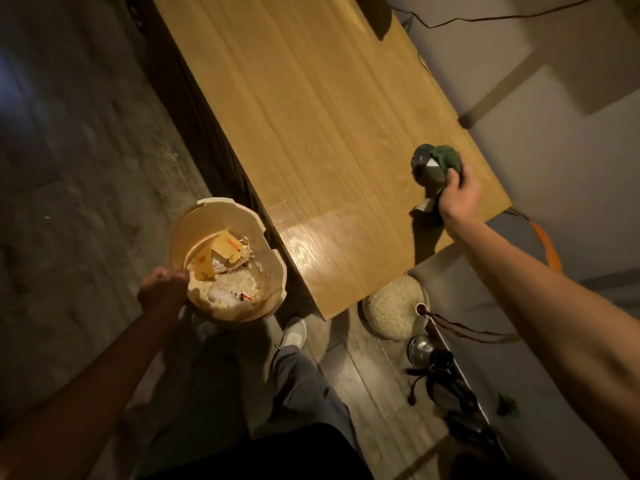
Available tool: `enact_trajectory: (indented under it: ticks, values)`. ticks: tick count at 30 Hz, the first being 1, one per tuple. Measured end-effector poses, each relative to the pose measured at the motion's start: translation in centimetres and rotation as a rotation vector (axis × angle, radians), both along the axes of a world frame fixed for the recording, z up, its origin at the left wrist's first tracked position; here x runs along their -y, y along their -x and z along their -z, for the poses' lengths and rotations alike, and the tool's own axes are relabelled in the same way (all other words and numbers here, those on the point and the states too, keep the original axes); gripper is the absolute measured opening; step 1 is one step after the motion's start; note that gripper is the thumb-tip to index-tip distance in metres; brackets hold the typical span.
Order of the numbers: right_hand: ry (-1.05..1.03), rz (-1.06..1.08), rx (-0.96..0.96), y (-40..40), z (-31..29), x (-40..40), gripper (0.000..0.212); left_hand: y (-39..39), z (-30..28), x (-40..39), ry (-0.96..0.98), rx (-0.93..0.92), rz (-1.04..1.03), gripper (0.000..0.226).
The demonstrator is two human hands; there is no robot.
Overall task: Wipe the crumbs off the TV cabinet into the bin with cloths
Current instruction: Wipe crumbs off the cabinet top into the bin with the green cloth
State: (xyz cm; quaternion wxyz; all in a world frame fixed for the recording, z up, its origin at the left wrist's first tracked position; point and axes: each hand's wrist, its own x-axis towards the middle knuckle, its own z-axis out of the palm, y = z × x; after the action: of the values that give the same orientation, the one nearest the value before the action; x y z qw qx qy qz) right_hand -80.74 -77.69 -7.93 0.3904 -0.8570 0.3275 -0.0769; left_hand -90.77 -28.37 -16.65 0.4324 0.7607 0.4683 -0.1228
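Note:
The wooden TV cabinet top (311,133) runs from the near corner up and away. My right hand (460,195) is closed around a bunched green and grey cloth (434,164), held just above the cabinet's right edge. My left hand (161,289) grips the near rim of a pale round bin (270,258), which stands beside the cabinet's left edge. Inside the bin lie crumbs, yellow paper scraps and white waste. No crumbs show on the cabinet top in this dim light.
A round woven cushion (394,313) lies on the floor by the cabinet's near corner. A metal bowl (420,349), black cords and a low grey shelf sit to the right. My shoe (294,332) stands near the bin. A cable (485,19) runs along the wall.

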Motion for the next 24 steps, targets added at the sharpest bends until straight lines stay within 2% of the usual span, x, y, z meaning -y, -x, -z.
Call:
enact_trajectory:
  ticks: [5, 8, 9, 11, 12, 17, 22, 24]
  values:
    - [0.102, 0.097, -0.148, -2.3, 1.5, 7.4, 0.048, 0.9, 0.6, 0.2, 0.002, 0.014, -0.05, 0.018]
    - [0.076, 0.069, -0.292, -3.5, 3.2, 8.6, 0.051, 1.1, 0.7, 0.4, 0.0, 0.034, -0.046, 0.009]
    - [0.083, 0.056, -0.316, -3.7, 3.7, 8.4, 0.052, 1.0, 0.7, 0.5, -0.004, 0.031, -0.041, 0.016]
    - [0.127, 0.044, -0.299, -3.5, 4.5, 7.6, 0.052, 1.0, 0.6, 0.9, -0.007, 0.028, -0.008, 0.031]
    - [0.139, 0.026, -0.275, -3.3, 4.7, 7.0, 0.052, 1.0, 0.6, 1.0, -0.011, 0.023, 0.014, 0.032]
    - [0.183, -0.113, -0.192, -1.4, 5.6, 2.0, 0.054, 1.3, 0.3, 1.4, -0.027, -0.004, 0.037, 0.024]
    - [0.215, -0.165, -0.161, -0.2, 5.8, -2.3, 0.056, 0.9, -0.3, 1.2, -0.018, -0.01, 0.032, 0.021]
    - [0.211, -0.262, -0.134, 0.3, 5.5, -4.8, 0.056, 0.7, -0.5, 1.2, -0.01, -0.006, 0.03, 0.02]
